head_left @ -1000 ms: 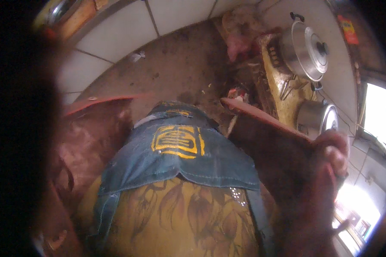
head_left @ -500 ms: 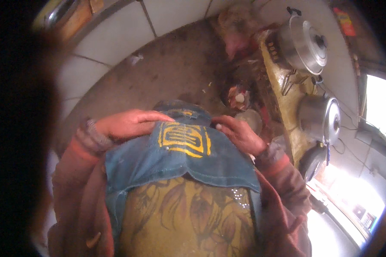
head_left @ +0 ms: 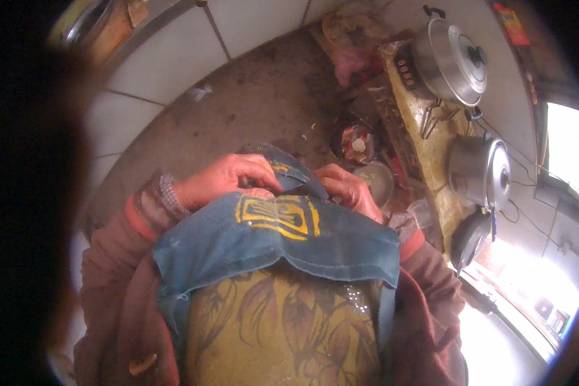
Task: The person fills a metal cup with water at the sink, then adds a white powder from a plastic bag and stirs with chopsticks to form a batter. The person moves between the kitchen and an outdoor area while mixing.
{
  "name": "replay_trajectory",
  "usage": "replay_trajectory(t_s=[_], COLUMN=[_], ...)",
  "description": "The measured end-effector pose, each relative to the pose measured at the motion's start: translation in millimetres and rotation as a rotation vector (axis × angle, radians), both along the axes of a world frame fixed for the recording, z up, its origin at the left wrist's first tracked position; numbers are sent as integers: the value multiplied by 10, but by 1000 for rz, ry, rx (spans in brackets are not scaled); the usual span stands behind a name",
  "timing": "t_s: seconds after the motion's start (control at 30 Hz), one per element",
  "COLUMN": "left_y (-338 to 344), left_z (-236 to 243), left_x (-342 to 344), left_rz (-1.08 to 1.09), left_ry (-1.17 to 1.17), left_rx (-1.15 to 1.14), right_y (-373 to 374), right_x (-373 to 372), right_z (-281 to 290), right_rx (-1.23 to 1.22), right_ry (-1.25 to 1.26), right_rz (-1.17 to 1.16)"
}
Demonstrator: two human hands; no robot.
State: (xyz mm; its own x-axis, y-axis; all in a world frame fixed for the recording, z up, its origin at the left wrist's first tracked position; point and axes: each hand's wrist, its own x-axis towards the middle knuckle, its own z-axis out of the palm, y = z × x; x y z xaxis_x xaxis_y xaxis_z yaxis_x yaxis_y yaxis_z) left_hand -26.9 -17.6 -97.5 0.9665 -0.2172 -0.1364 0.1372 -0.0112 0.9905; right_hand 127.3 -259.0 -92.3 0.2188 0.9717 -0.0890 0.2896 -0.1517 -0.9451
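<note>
Left hand [head_left: 228, 180] closed, thumb and fingers pinching the upper edge of the blue denim apron [head_left: 199, 241] with a yellow square emblem [head_left: 278, 217]; right hand [head_left: 352, 193] curled on the same edge, fingertips hidden, can't tell if gripping. Apron lies spread over the lap side, directly below and between both hands, touching each, a dark fold raised at its top middle. Mustard cloth with brown leaf print [head_left: 283, 328] below apron. Pale round bowl [head_left: 376, 183] just beyond apron's upper right. Further right of apron: yellowish worn tabletop [head_left: 439, 154], large silver lidded pot [head_left: 451, 61], smaller silver lidded pot [head_left: 476, 170]. Brown stained floor [head_left: 257, 96] above apron.
</note>
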Motion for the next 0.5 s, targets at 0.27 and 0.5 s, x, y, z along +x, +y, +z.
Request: replay_trajectory(t_s=[0.27,0.5], left_y=[-60,-162], left_z=[85,-151], left_x=[124,151], left_rz=[-59,222], left_ry=[130,484], left_rx=[74,33], right_y=[252,371], right_x=[194,198], right_z=[352,300], right_rx=[-262,-186], right_ry=[325,591], right_rz=[73,-510])
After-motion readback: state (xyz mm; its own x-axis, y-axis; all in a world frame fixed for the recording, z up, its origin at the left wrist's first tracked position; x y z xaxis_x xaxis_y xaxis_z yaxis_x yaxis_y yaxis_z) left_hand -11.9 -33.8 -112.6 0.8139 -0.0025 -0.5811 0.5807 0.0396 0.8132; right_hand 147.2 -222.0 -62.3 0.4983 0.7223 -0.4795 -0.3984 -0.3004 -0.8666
